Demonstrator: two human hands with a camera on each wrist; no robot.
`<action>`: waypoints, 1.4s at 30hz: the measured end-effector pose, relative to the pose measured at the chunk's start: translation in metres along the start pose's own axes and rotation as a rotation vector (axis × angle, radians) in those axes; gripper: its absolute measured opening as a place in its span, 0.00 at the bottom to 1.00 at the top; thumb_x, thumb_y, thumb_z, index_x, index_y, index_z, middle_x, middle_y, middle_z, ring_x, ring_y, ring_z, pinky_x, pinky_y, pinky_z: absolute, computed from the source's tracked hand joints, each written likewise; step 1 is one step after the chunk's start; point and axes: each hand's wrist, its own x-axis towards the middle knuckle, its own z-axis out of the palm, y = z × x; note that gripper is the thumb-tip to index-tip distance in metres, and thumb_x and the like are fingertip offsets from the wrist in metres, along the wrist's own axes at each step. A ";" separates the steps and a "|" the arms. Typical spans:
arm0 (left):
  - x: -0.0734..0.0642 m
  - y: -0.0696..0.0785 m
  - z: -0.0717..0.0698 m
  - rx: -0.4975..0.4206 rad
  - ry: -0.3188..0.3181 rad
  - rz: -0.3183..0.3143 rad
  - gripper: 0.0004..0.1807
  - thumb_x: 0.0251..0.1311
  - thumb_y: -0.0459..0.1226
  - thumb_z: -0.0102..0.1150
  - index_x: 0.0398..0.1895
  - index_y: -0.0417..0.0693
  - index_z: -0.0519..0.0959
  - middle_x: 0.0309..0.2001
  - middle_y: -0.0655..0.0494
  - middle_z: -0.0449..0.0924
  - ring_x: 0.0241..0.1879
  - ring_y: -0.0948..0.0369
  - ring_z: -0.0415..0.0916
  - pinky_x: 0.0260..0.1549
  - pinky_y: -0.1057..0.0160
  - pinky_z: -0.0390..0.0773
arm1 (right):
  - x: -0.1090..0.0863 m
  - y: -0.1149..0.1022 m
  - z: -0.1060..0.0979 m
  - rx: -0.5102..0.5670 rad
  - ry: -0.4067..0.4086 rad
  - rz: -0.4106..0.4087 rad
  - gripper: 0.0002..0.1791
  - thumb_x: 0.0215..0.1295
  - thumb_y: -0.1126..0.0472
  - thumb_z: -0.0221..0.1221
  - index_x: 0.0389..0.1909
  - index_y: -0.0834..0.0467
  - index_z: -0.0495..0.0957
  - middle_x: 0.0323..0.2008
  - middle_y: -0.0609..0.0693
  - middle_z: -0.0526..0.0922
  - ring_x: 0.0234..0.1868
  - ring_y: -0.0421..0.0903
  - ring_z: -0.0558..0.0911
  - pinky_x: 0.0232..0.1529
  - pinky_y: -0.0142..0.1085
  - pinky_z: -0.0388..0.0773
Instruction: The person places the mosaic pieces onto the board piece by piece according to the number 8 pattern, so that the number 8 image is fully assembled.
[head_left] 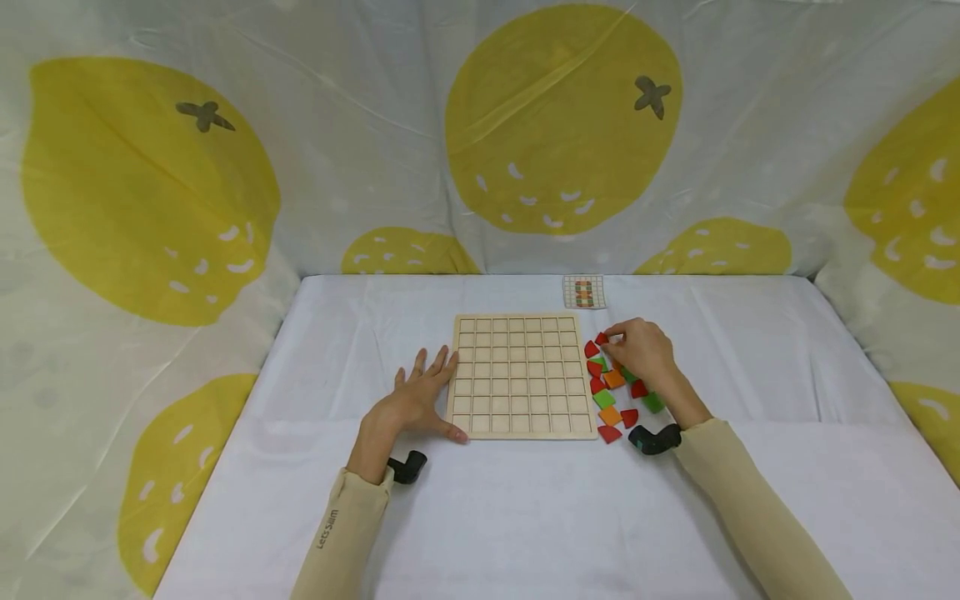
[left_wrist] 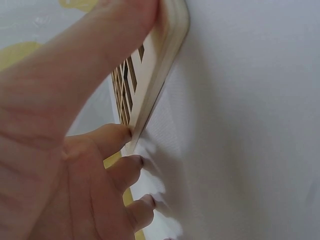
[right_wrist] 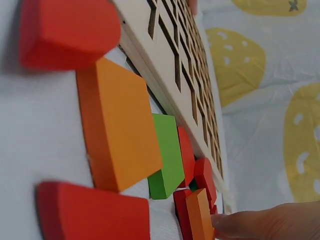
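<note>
A wooden grid board [head_left: 525,436] lies flat on the white-covered table. My left hand [head_left: 412,402] rests at its left side with fingers spread, fingertips at the left edge and thumb on the near left corner. In the left wrist view the thumb [left_wrist: 85,55] lies across the board's rim. Along the board's right side is a loose pile of red, orange and green wooden blocks. Over the far end of this pile, my right hand [head_left: 643,350] pinches a small red block [head_left: 602,338] between thumb and index finger. Its palm partly covers several blocks.
A small printed card [head_left: 584,292] with a coloured pattern lies beyond the board's far right corner. Orange [right_wrist: 125,125] and green [right_wrist: 167,155] blocks sit close beside the board's edge. A lemon-print cloth [head_left: 360,167] hangs behind the table and at both sides.
</note>
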 end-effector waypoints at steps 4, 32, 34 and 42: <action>0.000 0.000 0.001 -0.002 0.004 -0.006 0.77 0.40 0.56 0.84 0.85 0.47 0.39 0.85 0.45 0.30 0.83 0.37 0.24 0.76 0.26 0.35 | 0.001 0.000 0.002 0.022 0.005 0.009 0.18 0.69 0.58 0.67 0.53 0.67 0.85 0.42 0.63 0.89 0.33 0.50 0.80 0.27 0.31 0.73; 0.001 -0.002 0.001 -0.008 0.003 0.007 0.76 0.41 0.56 0.84 0.85 0.47 0.39 0.85 0.46 0.30 0.83 0.37 0.23 0.76 0.27 0.34 | 0.012 -0.046 0.020 0.292 -0.034 -0.144 0.17 0.64 0.56 0.72 0.48 0.63 0.88 0.13 0.45 0.65 0.15 0.42 0.63 0.20 0.31 0.59; 0.000 -0.002 0.000 -0.011 0.001 0.006 0.76 0.41 0.56 0.84 0.85 0.48 0.39 0.85 0.46 0.30 0.83 0.38 0.23 0.77 0.27 0.33 | 0.014 -0.053 0.024 0.308 -0.053 -0.144 0.17 0.64 0.56 0.72 0.49 0.63 0.88 0.13 0.46 0.66 0.16 0.42 0.62 0.20 0.31 0.59; -0.001 -0.003 0.000 -0.044 -0.001 0.018 0.77 0.41 0.58 0.83 0.85 0.49 0.39 0.86 0.47 0.29 0.83 0.39 0.21 0.77 0.29 0.30 | 0.018 -0.068 0.037 0.313 -0.061 -0.136 0.17 0.65 0.56 0.71 0.49 0.62 0.88 0.33 0.61 0.86 0.25 0.44 0.71 0.27 0.32 0.66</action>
